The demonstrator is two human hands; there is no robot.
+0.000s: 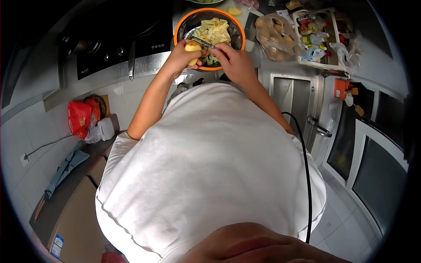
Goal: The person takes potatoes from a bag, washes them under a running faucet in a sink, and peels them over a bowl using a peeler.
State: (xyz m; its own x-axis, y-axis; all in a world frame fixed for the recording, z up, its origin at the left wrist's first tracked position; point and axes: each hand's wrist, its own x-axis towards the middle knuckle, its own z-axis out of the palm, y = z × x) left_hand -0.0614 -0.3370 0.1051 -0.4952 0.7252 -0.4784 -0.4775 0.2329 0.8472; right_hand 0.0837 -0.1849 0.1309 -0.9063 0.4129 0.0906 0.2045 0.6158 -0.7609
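My left hand (179,59) is closed around a pale yellow peeled potato (192,47), over the near left rim of an orange-rimmed bin (242,31). The bin has a dark liner and holds a heap of yellowish and green peelings (214,31). In my right hand (232,60) is a peeler (202,42), its metal end pointing left toward the potato. The fingers of my right hand are wrapped round its handle. Another yellow potato (234,11) lies behind the bin on the right.
A black stove (118,39) is at the left, with a metal handle (131,61) projecting over its front edge. To the right are a plastic bag of potatoes (275,35), a white basket (332,26) of packets and bottles, and a steel sink (294,94). A black cable (307,175) hangs beside my body.
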